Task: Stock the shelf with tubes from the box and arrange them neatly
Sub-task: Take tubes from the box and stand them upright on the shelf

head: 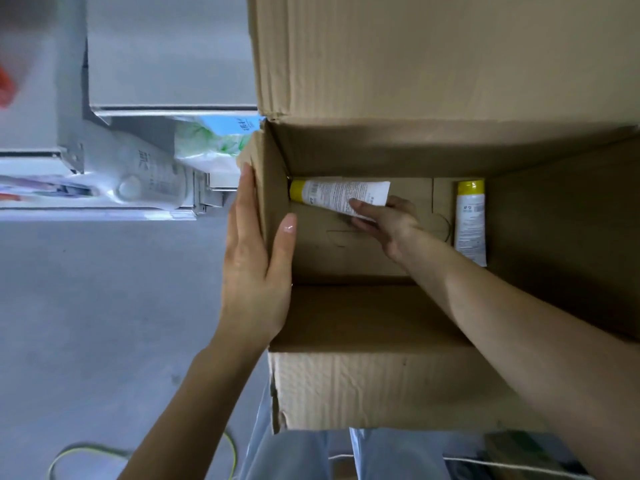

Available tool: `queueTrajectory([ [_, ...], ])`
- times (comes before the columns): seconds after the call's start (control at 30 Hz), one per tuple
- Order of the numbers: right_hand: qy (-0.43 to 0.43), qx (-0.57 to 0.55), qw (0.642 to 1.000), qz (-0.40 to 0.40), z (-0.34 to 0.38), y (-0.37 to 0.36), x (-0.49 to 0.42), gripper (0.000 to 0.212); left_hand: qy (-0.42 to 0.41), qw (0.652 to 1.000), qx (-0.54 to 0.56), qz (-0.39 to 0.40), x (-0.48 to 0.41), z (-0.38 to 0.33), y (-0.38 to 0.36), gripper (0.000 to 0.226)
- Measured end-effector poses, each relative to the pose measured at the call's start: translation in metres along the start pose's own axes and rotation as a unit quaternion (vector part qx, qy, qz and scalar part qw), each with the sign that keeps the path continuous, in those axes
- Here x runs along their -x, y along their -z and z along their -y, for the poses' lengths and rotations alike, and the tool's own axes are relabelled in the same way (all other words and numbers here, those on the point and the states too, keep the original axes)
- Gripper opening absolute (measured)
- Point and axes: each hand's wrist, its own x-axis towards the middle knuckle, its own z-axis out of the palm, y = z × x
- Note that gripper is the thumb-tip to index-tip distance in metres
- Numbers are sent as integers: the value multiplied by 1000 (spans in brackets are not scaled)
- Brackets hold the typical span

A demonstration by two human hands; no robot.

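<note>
Step in hand: picking a tube out of the box, stocking not yet begun for this piece. Cardboard box (381, 386) stood open at centre-right of frame, flaps up, nearly emptied. Two tubes showed on its floor: a white yellow-capped tube (332, 194) lying crosswise in the far-left corner, and a second tube (470, 223) lying lengthwise against the right wall, well apart from the first. Right hand (388, 223) was reached deep inside, thumb laid over the crimped end of the yellow-capped tube and fingers tucked below it; looked like a pinch, though the underside was hidden. Left hand (254, 271) clasped the box's left wall, straight fingers outside, thumb hooked over the rim to the inside, steadying it. Shelf (138, 102) sat at upper left with packaged goods (207, 143) on it, blurred. Judgement: the next move calls for lifting the tube clear of the tall walls, carrying it left to the shelf, and setting it in line with its neighbours; the second tube remained to fetch.
</note>
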Motion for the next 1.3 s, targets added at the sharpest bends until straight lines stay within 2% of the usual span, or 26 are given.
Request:
queueTrajectory([
  [0.1,52,75,996,-10,7,8,21,37,-17,999,-38,7,2,-7,5,67],
  [0.2,88,122,989,-2,19,25,51,33,-94,986,-132,34,4,-20,17,66],
  [0.27,95,145,985,13,29,38,76,36,-138,974,-166,69,4,-32,24,63],
  [0.37,114,175,976,58,46,57,118,36,-163,964,-144,155,5,-54,30,60],
  [0.47,134,165,970,121,61,70,154,41,-139,957,-115,226,4,-70,27,60],
  [0.57,131,133,970,156,64,77,167,39,-55,946,-68,311,-3,-79,17,58],
  [0.63,117,98,975,164,64,83,165,38,-8,942,-18,334,-7,-79,11,47],
  [0.7,113,95,978,145,67,94,154,40,10,947,-6,320,-7,-78,8,47],
  [0.8,124,184,975,35,70,125,121,37,-19,961,-62,270,-3,-72,8,43],
  [0.87,104,238,966,-20,65,142,97,41,-14,974,-4,225,-1,-70,13,30],
  [1.0,39,273,961,-22,51,148,64,61,53,976,142,159,-1,-66,28,20],
  [1.07,36,313,949,-17,46,144,52,64,76,972,179,129,-2,-65,34,17],
  [1.3,38,384,921,-55,42,134,6,57,112,971,178,111,-9,-61,39,26],
])
